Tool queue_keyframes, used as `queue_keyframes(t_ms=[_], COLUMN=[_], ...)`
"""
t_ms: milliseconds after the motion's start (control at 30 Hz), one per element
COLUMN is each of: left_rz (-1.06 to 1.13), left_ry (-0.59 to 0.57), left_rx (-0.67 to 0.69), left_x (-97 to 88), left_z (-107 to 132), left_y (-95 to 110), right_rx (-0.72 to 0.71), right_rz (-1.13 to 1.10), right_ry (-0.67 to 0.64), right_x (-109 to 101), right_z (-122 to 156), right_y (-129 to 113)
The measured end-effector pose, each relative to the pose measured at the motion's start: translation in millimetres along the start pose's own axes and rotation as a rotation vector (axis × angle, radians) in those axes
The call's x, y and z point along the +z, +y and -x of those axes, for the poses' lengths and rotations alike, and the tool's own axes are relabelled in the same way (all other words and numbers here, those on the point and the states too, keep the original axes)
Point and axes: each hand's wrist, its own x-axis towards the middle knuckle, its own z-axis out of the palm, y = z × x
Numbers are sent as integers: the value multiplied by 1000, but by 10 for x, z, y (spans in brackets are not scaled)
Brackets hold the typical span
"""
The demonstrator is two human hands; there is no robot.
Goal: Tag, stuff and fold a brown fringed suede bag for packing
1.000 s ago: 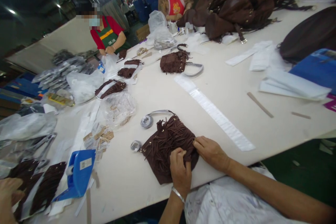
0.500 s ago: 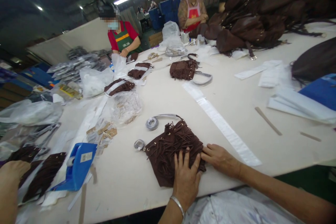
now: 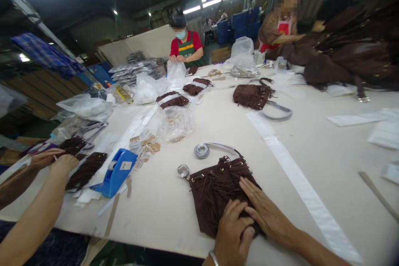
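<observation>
A dark brown fringed bag (image 3: 210, 195) lies flat in front of me, with gold eyelets along its top edge. A grey-wrapped strap runs from its top into a coil (image 3: 201, 150); a smaller wrapped roll (image 3: 183, 171) sits at its upper left corner. My left hand (image 3: 234, 230) rests on the lower fringe, fingers slightly bent and holding nothing that I can see. Stretched out flat, my right hand (image 3: 268, 212) lies on the bag's right side, fingertips on the fringe. The two hands touch or overlap near the lower right corner, which they partly hide.
A long white strip (image 3: 299, 178) lies to the right. At left are a blue tape dispenser (image 3: 120, 170), paper tags (image 3: 146, 145) and a co-worker's hands (image 3: 64, 162) at another brown bag. Further bags (image 3: 252, 96) lie across the table; two people work at the far side.
The view has swung left, so the scene sits further right. My right hand has moved from the bag's edge onto its fringe. My left hand's spread fingers have bent and drawn toward me.
</observation>
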Motion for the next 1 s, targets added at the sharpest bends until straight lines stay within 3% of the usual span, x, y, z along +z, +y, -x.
queue_keyframes(t_ms=[100, 200, 300, 400, 500, 600, 667, 800, 867, 933, 1000], left_rz=[96, -122, -376, -446, -492, -521, -486, -425, -483, -465, -353], left_ry=[144, 201, 131, 32, -16, -8, 57, 361, 495, 568, 512], left_rx=[-138, -225, -178, -93, -119, -222, -294, -624, -723, -658, -510], left_x=[-83, -169, -314, -489, -639, -753, -822, -1017, -1120, -1162, -1097], left_z=[16, -77, -273, -439, -446, -183, 178, 1007, 1127, 892, 376], left_y=[-3, 17, -30, -198, -382, -527, -655, -982, -1053, -1024, -947], right_rx=[12, 27, 13, 10, 28, 32, 25, 6, 1, -4, -35], right_rz=[2, 13, 8, 13, 21, 15, 1, -38, -48, -47, -31], right_ry=[-34, -45, -21, 1, 11, 13, 24, 42, 39, 40, 65], right_x=[5, -25, -6, 19, 15, -13, -35, -68, -93, -135, -172], right_z=[33, 21, 15, 20, 17, 14, 15, 4, -7, -3, 23], right_y=[55, 18, 6, 15, 8, -18, -33, -33, -27, -36, -57])
